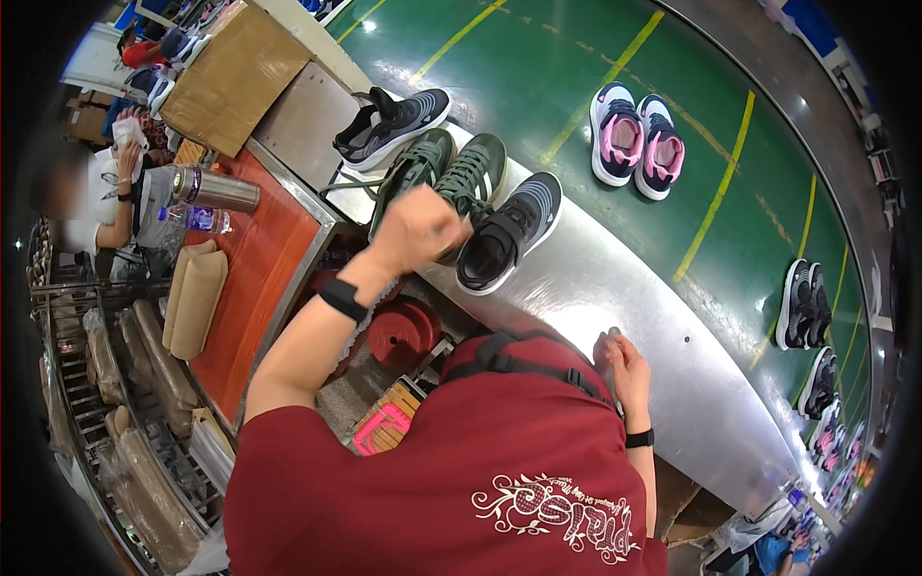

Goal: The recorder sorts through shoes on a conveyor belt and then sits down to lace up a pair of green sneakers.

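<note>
My left hand (420, 230), a black band at its wrist, is curled closed above the heel end of a pair of dark green lace-up shoes. It covers part of the left green shoe (420, 161); whatever its fingers hold is hidden. The right green shoe (477, 171) stands against it, with a loose lace trailing left. Grey-and-black sneakers flank the pair: one sneaker (392, 127) behind to the left, another sneaker (514, 230) to the right. By the metal edge, my right hand (626, 370) has its fingers pinched together near my waist; I cannot make out anything in them.
Beyond the metal ledge (663, 317), a green conveyor belt (538, 77) with yellow lines carries pink-and-navy shoes (636, 142) and several dark shoes. On the red table (259, 278) at left stand a steel flask (216, 187), a water bottle (197, 219) and a carton (235, 72). Someone sits beyond.
</note>
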Available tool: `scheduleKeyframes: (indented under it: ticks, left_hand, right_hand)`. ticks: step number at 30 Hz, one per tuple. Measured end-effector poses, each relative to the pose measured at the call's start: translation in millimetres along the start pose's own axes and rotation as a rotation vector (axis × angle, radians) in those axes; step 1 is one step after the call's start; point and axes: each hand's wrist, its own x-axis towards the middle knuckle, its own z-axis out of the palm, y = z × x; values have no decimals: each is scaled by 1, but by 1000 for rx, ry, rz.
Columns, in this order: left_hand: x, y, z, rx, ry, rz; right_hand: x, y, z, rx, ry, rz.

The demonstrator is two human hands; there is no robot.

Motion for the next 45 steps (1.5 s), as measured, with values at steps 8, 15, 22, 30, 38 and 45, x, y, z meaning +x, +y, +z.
scheduleKeyframes:
  ticks: [8, 15, 22, 30, 38, 45]
  left_hand:
    - [-35, 45, 89, 180, -402, 56]
    - [8, 97, 82, -1153, -356, -484]
    - [5, 115, 97, -1452, -324, -537]
    - [-4, 138, 126, -328, -298, -20]
    - [13, 20, 55, -153, 284, -190]
    - [-18, -195, -13, 670, 164, -500]
  right_hand:
    - [2, -39, 16, -32, -27, -161]
    - [-2, -26, 5, 62, 45, -167]
    - [-7, -25, -5, 173, 80, -149]
    - [7, -45, 11, -33, 309, -437]
    - [40, -46, 50, -281, -2, -267]
    - [55, -44, 52, -320, 106, -279]
